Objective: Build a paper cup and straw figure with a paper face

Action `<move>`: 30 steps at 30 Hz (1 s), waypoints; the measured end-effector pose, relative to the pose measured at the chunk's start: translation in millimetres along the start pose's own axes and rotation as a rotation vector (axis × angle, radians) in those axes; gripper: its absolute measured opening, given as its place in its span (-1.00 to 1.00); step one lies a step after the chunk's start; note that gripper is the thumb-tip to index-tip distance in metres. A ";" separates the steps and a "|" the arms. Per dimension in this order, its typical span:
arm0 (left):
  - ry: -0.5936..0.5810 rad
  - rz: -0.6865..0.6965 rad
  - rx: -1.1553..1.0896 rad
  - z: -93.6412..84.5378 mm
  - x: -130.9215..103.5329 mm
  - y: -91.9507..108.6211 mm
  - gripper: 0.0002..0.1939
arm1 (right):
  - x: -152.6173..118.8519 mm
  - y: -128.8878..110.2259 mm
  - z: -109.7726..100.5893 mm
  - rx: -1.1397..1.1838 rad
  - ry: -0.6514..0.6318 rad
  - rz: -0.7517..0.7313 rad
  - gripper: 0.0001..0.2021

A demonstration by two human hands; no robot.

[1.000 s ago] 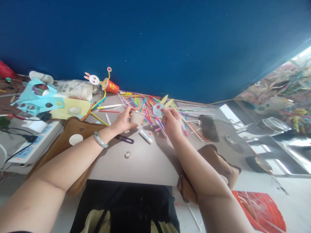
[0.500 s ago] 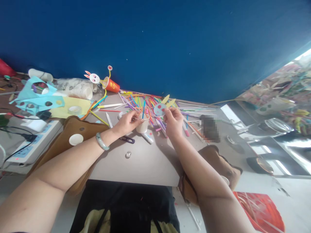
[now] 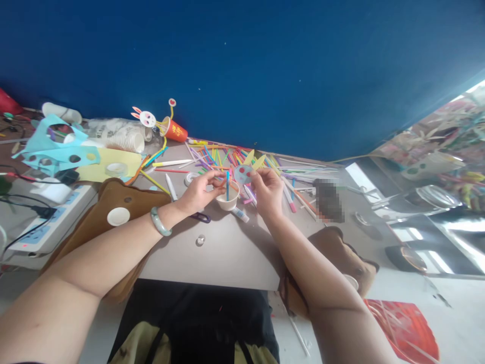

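My left hand point(image 3: 202, 192) is closed, its thumb and fingers pinched at the rim of a white paper cup point(image 3: 228, 203). A blue straw point(image 3: 228, 186) stands in the cup, with an orange one beside it. My right hand point(image 3: 268, 192) pinches the edge of a pale blue round face point(image 3: 242, 174) with red dots and yellow ears. The face is just right of the cup, above the loose straws.
Many coloured straws point(image 3: 212, 156) cover the back of the table. A red cup point(image 3: 176, 130) with a rabbit face lies at the back left, near stacked white cups point(image 3: 131, 142). A marker point(image 3: 171, 187) and a glue tube point(image 3: 240, 215) lie nearby.
The white cup has tipped so its opening faces me more and shifted slightly right. The round face in my right hand has moved slightly left, closer to the cup.
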State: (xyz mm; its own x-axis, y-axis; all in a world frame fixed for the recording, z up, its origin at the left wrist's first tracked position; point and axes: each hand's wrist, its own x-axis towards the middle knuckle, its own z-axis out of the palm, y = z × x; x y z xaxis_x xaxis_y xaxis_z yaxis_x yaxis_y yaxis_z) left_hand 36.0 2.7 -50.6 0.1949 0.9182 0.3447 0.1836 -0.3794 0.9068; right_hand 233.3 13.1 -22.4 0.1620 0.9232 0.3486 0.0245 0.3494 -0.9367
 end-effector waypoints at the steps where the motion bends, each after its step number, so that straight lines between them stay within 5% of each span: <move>1: -0.024 0.015 0.007 -0.2 -0.3 3.3 -0.73 | -0.7 -0.4 0.2 -0.001 -0.008 -0.005 -0.73; 9: -0.093 0.021 -0.035 -4.0 -1.8 15.9 -0.55 | -0.9 -9.4 -2.7 0.159 0.030 0.007 -0.61; 19: -0.117 -0.036 -0.111 -0.2 -2.5 21.1 -0.68 | -17.3 -23.8 5.7 0.057 -0.139 -0.049 -0.67; 30: -0.265 -0.125 -0.366 5.6 -7.4 17.3 -0.71 | -21.9 -18.6 12.5 -0.004 -0.098 -0.045 -0.72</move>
State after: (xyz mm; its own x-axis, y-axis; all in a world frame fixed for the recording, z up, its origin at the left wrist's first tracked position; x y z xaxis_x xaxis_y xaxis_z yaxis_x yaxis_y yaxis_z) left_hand 43.1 -11.3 -38.9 0.4409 0.8757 0.1970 -0.1214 -0.1593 0.9797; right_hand 217.0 -11.6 -12.2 0.0634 0.9179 0.3916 0.0334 0.3903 -0.9201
